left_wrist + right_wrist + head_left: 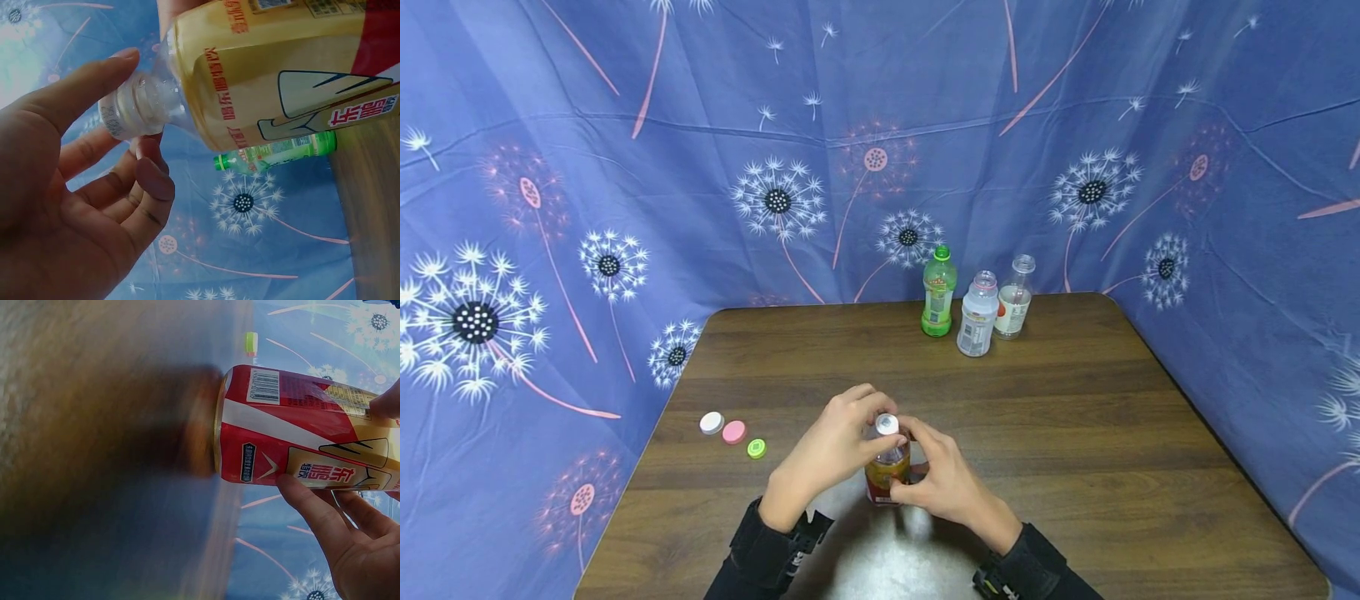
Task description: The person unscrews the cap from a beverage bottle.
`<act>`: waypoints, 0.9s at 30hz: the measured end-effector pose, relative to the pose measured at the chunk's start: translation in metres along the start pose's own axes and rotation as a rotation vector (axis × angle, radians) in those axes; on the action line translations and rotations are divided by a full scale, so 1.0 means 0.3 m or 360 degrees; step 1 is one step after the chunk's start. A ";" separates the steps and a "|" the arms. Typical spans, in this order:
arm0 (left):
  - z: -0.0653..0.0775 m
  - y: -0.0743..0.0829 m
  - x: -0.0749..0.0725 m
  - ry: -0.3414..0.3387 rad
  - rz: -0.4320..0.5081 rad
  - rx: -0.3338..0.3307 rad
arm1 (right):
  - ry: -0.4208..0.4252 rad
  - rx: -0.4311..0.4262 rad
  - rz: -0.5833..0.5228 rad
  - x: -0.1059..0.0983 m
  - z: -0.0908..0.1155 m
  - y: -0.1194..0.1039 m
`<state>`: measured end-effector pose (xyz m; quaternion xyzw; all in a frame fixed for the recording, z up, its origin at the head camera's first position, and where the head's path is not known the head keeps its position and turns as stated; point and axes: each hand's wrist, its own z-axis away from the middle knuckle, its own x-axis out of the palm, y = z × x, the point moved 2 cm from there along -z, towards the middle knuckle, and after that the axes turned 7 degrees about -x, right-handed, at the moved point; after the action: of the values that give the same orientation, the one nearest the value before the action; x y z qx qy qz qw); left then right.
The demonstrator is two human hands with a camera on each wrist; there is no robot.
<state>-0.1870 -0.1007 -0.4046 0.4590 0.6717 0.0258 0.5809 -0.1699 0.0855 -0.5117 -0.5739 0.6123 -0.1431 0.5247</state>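
In the head view, a drink bottle (887,475) with a red and gold label and a white cap (887,423) stands upright on the table near its front. My left hand (835,442) is at the bottle's top, thumb and fingers curled about the cap (109,115). In the left wrist view its thumb lies on one side of the cap and its fingers on the other. My right hand (943,479) holds the bottle's body from the right. The right wrist view shows the thumb and fingers on either side of the label (300,437).
A white cap (711,422), a pink cap (734,432) and a green cap (756,448) lie on the left of the wooden table (1112,467). At the back stand a green bottle (938,292), a whitish bottle (977,321) and a clear bottle (1015,300), before a blue curtain (700,192).
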 end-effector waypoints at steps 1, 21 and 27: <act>0.001 -0.003 -0.002 -0.0007 0.0028 0.0006 | 0.0003 0.0001 0.0007 0.000 0.000 0.000; 0.010 -0.005 -0.022 -0.0251 0.0106 0.0197 | 0.0053 -0.0109 0.0051 0.003 0.001 0.002; 0.002 0.016 0.010 0.0122 -0.0247 0.0025 | 0.0037 -0.0078 0.0025 0.006 0.002 -0.002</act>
<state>-0.1836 -0.0962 -0.4045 0.4087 0.7272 -0.0070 0.5514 -0.1688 0.0839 -0.5123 -0.5802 0.6261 -0.1306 0.5043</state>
